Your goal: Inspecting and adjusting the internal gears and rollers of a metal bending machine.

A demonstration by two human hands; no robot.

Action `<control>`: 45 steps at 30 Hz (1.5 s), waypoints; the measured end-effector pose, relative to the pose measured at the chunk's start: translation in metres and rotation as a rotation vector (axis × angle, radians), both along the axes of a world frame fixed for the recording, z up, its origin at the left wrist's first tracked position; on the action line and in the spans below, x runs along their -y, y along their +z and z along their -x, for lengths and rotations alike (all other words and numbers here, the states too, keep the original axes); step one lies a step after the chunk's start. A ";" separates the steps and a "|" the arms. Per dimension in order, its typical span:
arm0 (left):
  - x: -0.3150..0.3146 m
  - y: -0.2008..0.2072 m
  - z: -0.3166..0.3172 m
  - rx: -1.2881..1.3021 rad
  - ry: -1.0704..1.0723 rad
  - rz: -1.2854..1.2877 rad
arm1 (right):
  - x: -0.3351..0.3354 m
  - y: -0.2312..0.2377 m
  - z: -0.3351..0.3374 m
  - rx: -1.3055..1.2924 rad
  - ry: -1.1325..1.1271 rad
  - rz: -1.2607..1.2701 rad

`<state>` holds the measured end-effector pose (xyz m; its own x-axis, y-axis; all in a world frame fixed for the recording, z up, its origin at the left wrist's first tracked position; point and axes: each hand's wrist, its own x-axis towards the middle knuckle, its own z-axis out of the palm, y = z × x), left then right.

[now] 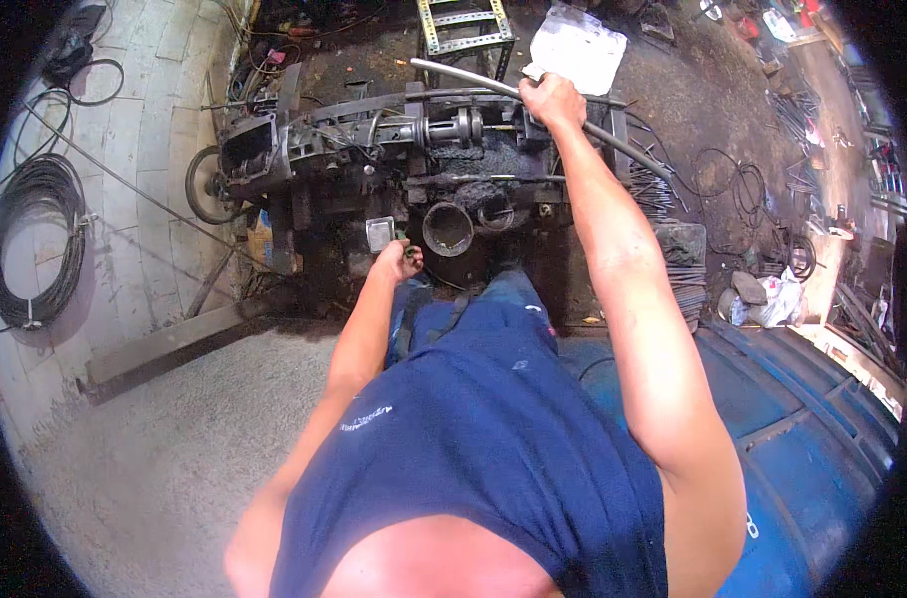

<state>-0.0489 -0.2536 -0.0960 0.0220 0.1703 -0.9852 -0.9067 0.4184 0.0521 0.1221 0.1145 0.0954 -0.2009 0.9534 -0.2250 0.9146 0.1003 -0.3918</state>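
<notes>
Gripped in my right hand point(555, 104) is a long grey metal rod point(463, 75). It slants from the upper middle down to the right, above a dark, greasy machine point(344, 138) with a horizontal shaft point(453, 128). My left hand point(398, 263) is low at the near side of the machine. Its fingers are curled round a small green handle point(402, 236), mostly hidden by them. A small square, pale-faced box point(381, 233) sits just beyond that hand. Right of it is a round metal opening like a funnel point(448, 229).
A yellow-and-grey step frame point(468, 30) and a white sheet point(578, 48) lie beyond the machine. Coiled black cable point(43, 234) hangs at the left wall. Stacked metal rods point(681, 289) are at right, near a blue metal surface point(802, 458).
</notes>
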 end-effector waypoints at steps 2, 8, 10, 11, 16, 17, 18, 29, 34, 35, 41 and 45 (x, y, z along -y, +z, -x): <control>0.018 -0.024 0.018 -0.067 -0.189 0.003 | 0.000 0.007 0.006 -0.022 0.021 0.015; 0.004 -0.009 0.002 -0.425 -0.519 0.155 | 0.000 -0.003 -0.001 -0.014 0.030 -0.004; 0.005 -0.003 -0.009 -0.544 -0.527 0.193 | -0.001 -0.001 0.002 -0.031 0.073 -0.009; 0.005 0.000 -0.015 -0.662 -0.540 0.223 | -0.001 -0.003 0.001 -0.048 0.088 -0.033; 0.007 0.025 -0.046 -0.983 -0.606 0.254 | -0.004 -0.009 -0.009 -0.071 0.171 -0.048; 0.007 0.023 -0.050 -1.031 -0.612 0.236 | -0.005 -0.012 -0.011 -0.071 0.158 -0.058; 0.011 0.019 -0.052 -1.083 -0.608 0.225 | -0.005 -0.013 -0.009 -0.078 0.154 -0.069; 0.020 0.016 -0.059 -1.111 -0.640 0.250 | -0.007 -0.020 -0.025 -0.070 0.362 -0.036; 0.027 0.004 -0.058 -1.139 -0.606 0.248 | -0.002 -0.013 -0.018 -0.023 0.386 -0.038; 0.030 0.002 -0.058 -1.137 -0.601 0.215 | -0.001 -0.013 -0.017 -0.019 0.380 -0.037; 0.029 0.007 -0.055 -1.197 -0.713 0.178 | -0.004 -0.013 -0.019 -0.015 0.330 -0.050; 0.025 0.014 -0.054 -1.178 -0.746 0.193 | 0.000 -0.012 -0.018 -0.052 0.317 -0.083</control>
